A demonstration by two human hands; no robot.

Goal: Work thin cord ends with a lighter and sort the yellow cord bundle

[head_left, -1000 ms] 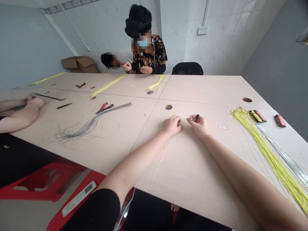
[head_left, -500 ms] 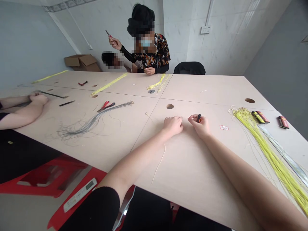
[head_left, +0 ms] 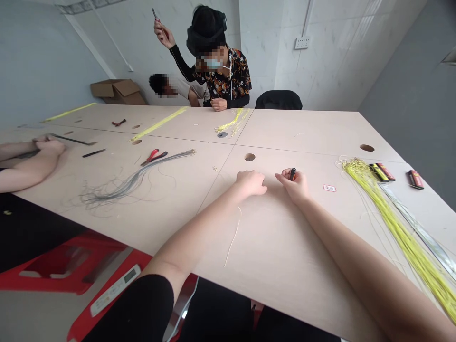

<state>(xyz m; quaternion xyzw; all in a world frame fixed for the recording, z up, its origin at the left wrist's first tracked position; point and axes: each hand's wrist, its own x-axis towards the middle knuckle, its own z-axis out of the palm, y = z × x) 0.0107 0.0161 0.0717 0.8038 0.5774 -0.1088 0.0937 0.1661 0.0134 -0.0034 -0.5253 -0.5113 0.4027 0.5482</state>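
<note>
The left hand point(head_left: 251, 183) rests on the bench point(head_left: 313, 133), its fingers point(head_left: 257, 176) curled together and pointing toward the right hand; nothing shows between them. The right hand point(head_left: 295, 186) lies just beside it, its fingers point(head_left: 285, 174) pinched on a small black-and-orange cylinder point(head_left: 292, 174), which stands nearly upright in their grip. A thin pale strand point(head_left: 233, 240) lies on the bench nearer the person, below the left hand. A round cable hole point(head_left: 250, 156) sits ahead of the hands, and a small red-and-white label point(head_left: 329, 188) lies to the right of the right hand.

Further right lies a long yellow wire bundle point(head_left: 392, 223), beside a narrow silvery strip point(head_left: 420, 232) and near two dark packets with red-and-yellow markings point(head_left: 379, 172). A third packet point(head_left: 415, 179) lies apart from them. To the left are a loose grey wire bundle point(head_left: 128, 183) and red-handled pliers point(head_left: 154, 157).

Across the bench, a masked co-worker point(head_left: 221, 78) raises one hand holding a small tool point(head_left: 155, 14), the other hand point(head_left: 218, 104) resting at the bench edge near yellow wires point(head_left: 231, 121). Another seated person point(head_left: 167, 86) is behind, and a third person's hands point(head_left: 48, 147) lie at the left end beside a dark metal rod point(head_left: 73, 140).
</note>
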